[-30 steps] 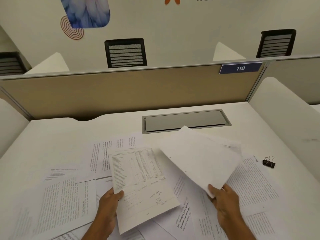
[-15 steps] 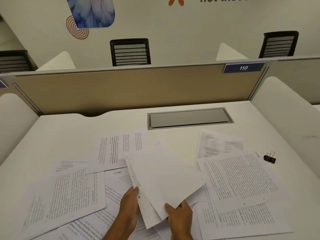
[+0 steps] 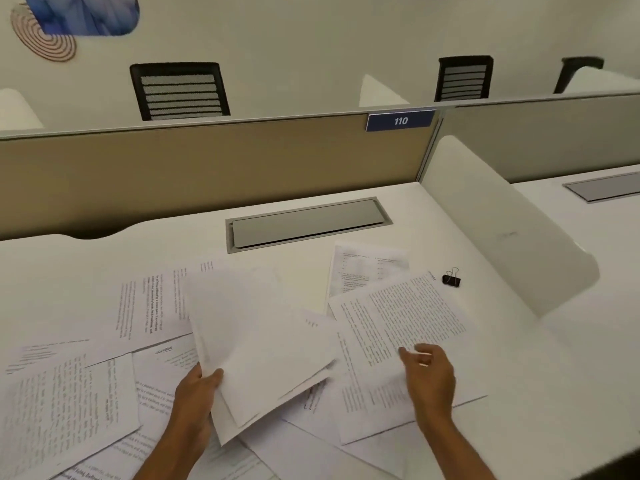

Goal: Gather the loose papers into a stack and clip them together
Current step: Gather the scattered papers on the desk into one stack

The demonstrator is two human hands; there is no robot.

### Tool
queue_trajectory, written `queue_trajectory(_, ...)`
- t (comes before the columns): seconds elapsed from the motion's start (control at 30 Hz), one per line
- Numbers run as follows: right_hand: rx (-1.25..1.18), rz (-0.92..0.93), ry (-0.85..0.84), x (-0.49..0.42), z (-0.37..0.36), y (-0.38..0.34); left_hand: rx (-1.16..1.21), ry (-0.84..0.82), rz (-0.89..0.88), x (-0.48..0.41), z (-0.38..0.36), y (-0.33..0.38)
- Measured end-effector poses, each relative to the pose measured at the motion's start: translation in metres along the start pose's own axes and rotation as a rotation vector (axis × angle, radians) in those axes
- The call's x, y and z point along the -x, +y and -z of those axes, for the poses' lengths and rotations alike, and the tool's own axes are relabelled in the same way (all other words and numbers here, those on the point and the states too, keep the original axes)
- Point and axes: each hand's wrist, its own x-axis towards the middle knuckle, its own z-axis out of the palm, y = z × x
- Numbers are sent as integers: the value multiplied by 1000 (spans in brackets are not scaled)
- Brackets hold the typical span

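Left hand (image 3: 194, 396) pinches the gathered stack (image 3: 256, 341) at its near-left corner, thumb on top. The stack is lifted, long axis running away from the person. Right hand (image 3: 429, 375) is right of the stack, fingers loosely bent and holding nothing, over a printed sheet (image 3: 398, 317); contact unclear. That sheet's long axis angles far-right, and the right hand is nearer, so it's the likely next pick. More loose sheets (image 3: 65, 403) lie left of the stack. Binder clip (image 3: 451, 279) sits far-right of the stack, beyond the sheet, unused.

Matt white paper sheets (image 3: 398, 317) on a smooth white desk (image 3: 104, 258); grey metal hatch (image 3: 308, 223).
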Motion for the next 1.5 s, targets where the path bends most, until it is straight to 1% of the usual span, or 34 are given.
queue_trajectory(0.03,43,37,74,-23,14,1,0,-3,-10,0,-1,1)
queue_trajectory(0.07,101,57,111,-45,26,3,-3,-4,-22,-1,-2,1)
queue_trajectory(0.1,173,61,110,-65,36,5,-3,-3,-31,-1,-3,2)
queue_trajectory(0.23,447,36,-5,-123,53,13,31,6,-45,0,-13,3)
queue_trajectory(0.37,632,23,-53,-146,54,14,63,4,-55,5,-26,-2)
queue_trajectory(0.5,725,36,-73,-156,56,12,77,-6,-58,13,-36,-8)
queue_trajectory(0.63,732,42,-129,-163,59,8,75,-5,-64,23,-48,-14)
queue_trajectory(0.73,638,18,-149,-166,59,7,82,-1,-57,32,-57,-19)
queue_trajectory(0.97,146,-4,-90,-175,67,14,67,53,-19,42,-64,-31)
queue_trajectory(1.1,-31,-55,-205,-179,78,7,59,92,-11,45,-53,-36)
queue_trajectory(1.23,-323,-169,-158,-167,87,3,65,155,5,43,-34,-41)
queue_trajectory(1.37,-601,-300,-108,-136,86,0,59,188,57,40,-12,-49)
queue_trajectory(1.43,-701,-363,-120,-114,80,0,62,188,71,41,-6,-52)
queue_trajectory(1.5,-717,-397,-187,-90,69,2,59,183,82,43,-6,-55)
